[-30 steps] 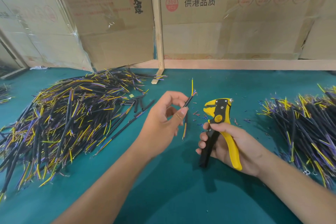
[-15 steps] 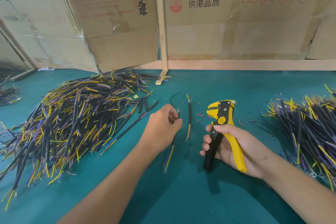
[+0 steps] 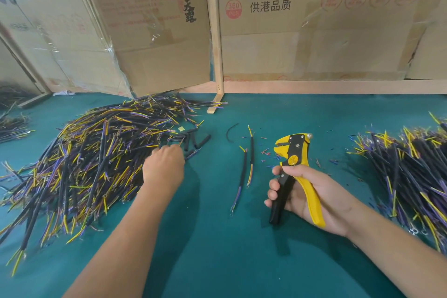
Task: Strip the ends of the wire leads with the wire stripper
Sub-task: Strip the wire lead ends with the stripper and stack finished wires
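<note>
Leads: light, limp, sheathed black, heaped left on bench in pile | left hand at pile edge, fingers curled, pinch unclear | right hand wrapped round wire stripper handles | best pinched mid-sheath, near end; thin cores likely fragile.

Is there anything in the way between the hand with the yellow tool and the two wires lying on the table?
No, nothing visible. The right hand holds the stripper, and only bare green table with tiny insulation bits lies between it and the two wires. The left hand is off at the big pile.
</note>
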